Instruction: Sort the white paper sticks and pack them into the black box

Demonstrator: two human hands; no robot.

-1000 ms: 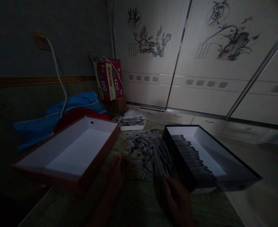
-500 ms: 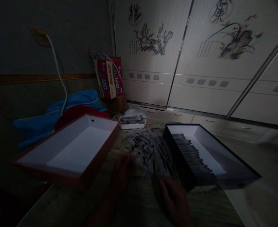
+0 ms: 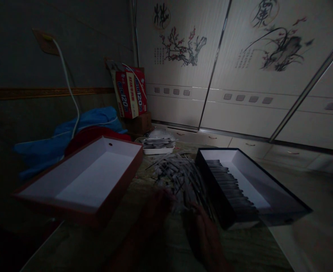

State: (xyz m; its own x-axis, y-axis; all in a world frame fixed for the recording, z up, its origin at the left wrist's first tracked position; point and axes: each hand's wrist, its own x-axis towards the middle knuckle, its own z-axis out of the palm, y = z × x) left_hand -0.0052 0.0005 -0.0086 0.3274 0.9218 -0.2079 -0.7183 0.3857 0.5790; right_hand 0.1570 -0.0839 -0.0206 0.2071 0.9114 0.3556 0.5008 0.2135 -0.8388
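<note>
Table [image 3: 251, 249]: streaked top
Left: open red box [image 3: 90, 181]
Middle: heaped slim sticks [image 3: 179, 173]
Right: open dark box [image 3: 250, 183]
Far: white tray [image 3: 158, 151]

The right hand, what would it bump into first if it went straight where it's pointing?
Probably the loose pile of thin grey sticks ahead of the right hand; the dark blur hides whether it's already touching them.

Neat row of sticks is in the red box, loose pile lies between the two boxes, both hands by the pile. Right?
Not quite: the row is in the dark box, not the red box; see the head view. The loose pile does lie between them, with left hand and right hand by it.
</note>
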